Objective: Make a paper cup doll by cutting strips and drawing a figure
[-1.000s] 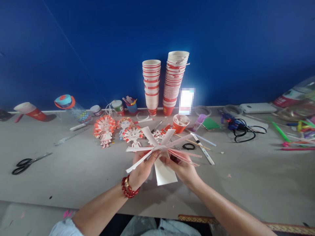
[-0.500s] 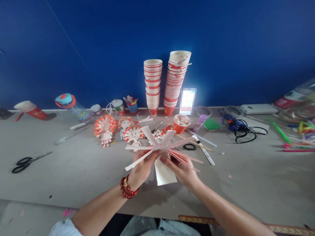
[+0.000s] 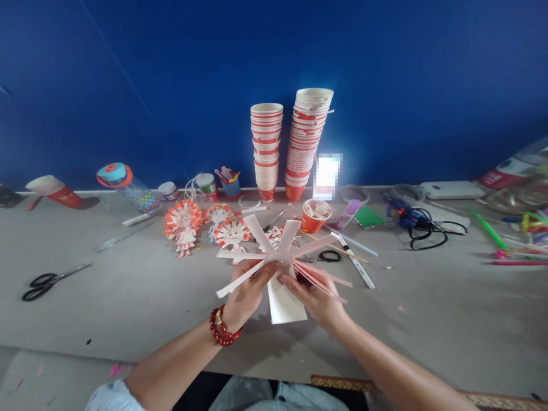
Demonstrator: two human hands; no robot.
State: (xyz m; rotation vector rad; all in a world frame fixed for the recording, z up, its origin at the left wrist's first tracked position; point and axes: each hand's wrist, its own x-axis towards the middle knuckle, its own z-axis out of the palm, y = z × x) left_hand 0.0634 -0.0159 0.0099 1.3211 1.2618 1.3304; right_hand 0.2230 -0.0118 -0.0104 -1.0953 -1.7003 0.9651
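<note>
Between my hands is a paper cup cut into strips (image 3: pixel 287 305), its narrow strips fanned outward and one broad flap hanging toward me. My left hand (image 3: pixel 248 288) pinches it near the centre from the left, thumb on top. From the right, my right hand (image 3: pixel 319 297) grips it, thumb near the middle and several strips lying over the fingers. Just beyond the strips lie paper dolls with fringed collars, one a red-fringed doll (image 3: pixel 184 222), another a white-faced doll (image 3: pixel 232 235). Part of a pair of black-handled scissors (image 3: pixel 329 256) shows behind the strips.
Two tall stacks of paper cups (image 3: pixel 266 154) stand against the blue wall. A cup of scraps (image 3: pixel 315 216), a glue stick (image 3: pixel 349 214) and a marker (image 3: pixel 359 268) are behind my right hand. Other scissors (image 3: pixel 47 282) lie left; a glue gun (image 3: pixel 413 220) lies right.
The strips of the cut cup have shifted and tilted slightly, the upper ones rising a little. Both hands keep their hold in nearly the same place.
</note>
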